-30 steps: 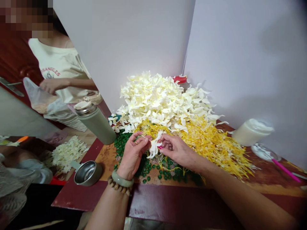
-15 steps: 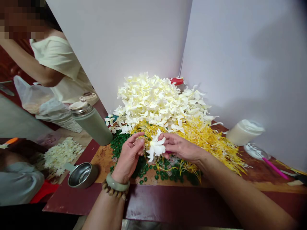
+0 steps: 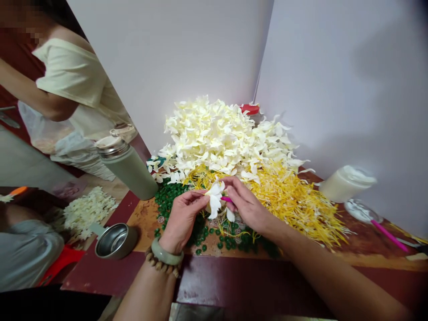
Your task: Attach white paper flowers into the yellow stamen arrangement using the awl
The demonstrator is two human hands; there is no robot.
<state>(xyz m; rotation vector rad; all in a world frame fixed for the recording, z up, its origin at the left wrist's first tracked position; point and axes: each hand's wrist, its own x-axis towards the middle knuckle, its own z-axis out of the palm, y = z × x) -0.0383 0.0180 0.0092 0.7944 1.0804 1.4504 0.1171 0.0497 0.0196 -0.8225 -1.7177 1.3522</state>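
Observation:
My left hand (image 3: pixel 183 216), with a pale bangle and a beaded bracelet at the wrist, pinches a white artificial flower (image 3: pixel 214 200) near its yellowish base. My right hand (image 3: pixel 245 205) is closed around a thin pink tool (image 3: pixel 226 199), whose tip meets the flower; most of the tool is hidden in the palm. Just beyond my hands lie yellow stamen strands (image 3: pixel 284 198) and a tall heap of white flowers (image 3: pixel 214 133). Small green plastic pieces (image 3: pixel 169 196) are scattered underneath and to the left.
A green thermos (image 3: pixel 129 169) and its steel-lined cup (image 3: pixel 115 243) stand on the left of the table. At right are a white jar (image 3: pixel 346 183), a small dish (image 3: pixel 359 210) and another pink-handled tool (image 3: pixel 389 235). A co-worker (image 3: pixel 72 80) is at the left, near more flowers (image 3: pixel 88 211).
My left fingers now pinch the flower's base, and the flower has turned side-on. My right hand has shifted slightly up, with the pink tool's tip now showing at the flower.

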